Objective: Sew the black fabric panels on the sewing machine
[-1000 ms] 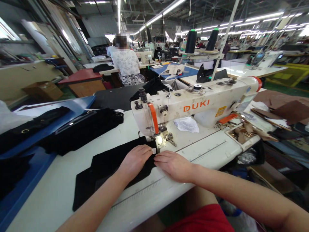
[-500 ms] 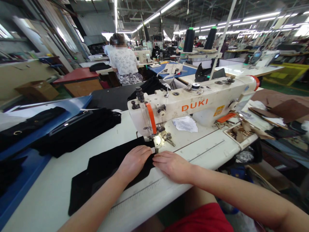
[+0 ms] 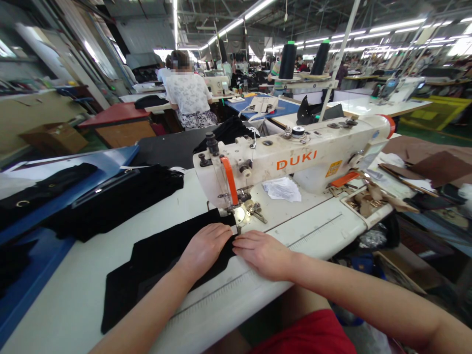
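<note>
A piece of black fabric (image 3: 162, 250) lies on the white sewing table, its right end at the needle area of the sewing machine (image 3: 254, 157). My left hand (image 3: 204, 248) rests over the fabric, fingers together and bent at its right end. A small white tab (image 3: 233, 229) shows just past those fingertips. From the right, my right hand (image 3: 261, 253) has its fingertips closed on the fabric's edge, close to the left fingertips. Both hands are just in front of the presser foot, where a lamp lights the metal plate. The undersides of the fingers are hidden.
White paper labels (image 3: 282, 190) are stacked under the machine arm. A tray (image 3: 363, 204) of metal parts sits at the right. More black pieces (image 3: 129, 196) lie at the left. Thread cones (image 3: 287, 61) stand behind, and a person (image 3: 188, 93) sits farther back.
The whole view has shifted very slightly. Both hands keep the same hold at the fabric's right end, and the fabric has hardly moved.
</note>
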A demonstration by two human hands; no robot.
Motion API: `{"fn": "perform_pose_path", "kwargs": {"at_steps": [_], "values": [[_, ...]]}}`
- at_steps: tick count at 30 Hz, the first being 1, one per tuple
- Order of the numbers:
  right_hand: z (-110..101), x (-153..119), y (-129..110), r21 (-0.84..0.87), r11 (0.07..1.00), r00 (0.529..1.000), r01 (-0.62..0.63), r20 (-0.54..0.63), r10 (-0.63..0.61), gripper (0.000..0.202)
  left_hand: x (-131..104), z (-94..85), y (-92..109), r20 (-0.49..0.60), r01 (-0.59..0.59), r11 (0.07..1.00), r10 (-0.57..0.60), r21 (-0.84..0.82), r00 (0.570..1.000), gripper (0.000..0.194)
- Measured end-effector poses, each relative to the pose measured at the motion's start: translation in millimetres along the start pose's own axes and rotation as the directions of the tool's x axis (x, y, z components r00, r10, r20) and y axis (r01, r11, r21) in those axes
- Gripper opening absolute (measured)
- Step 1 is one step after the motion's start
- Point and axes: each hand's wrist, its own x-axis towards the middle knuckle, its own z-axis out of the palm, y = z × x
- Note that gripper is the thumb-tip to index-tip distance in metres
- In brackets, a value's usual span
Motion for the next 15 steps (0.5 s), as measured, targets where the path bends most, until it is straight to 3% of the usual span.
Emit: {"fn": "perform_pose_path", "kwargs": {"at_steps": [8, 15], "values": [[-4, 12, 15, -0.027, 0.979, 0.976, -0.201, -0.09, 0.198, 0.021, -2, -0.9, 8, 0.018, 0.061, 0.998, -0.061, -0.017, 0.998, 0.027], [-2, 24, 20, -0.091, 0.983, 0.987, -0.157, 0.008, 0.159, 0.014, -23, -6.0, 24, 0.103, 0.271, 0.96, -0.264, -0.067, 0.959, 0.036]]}}
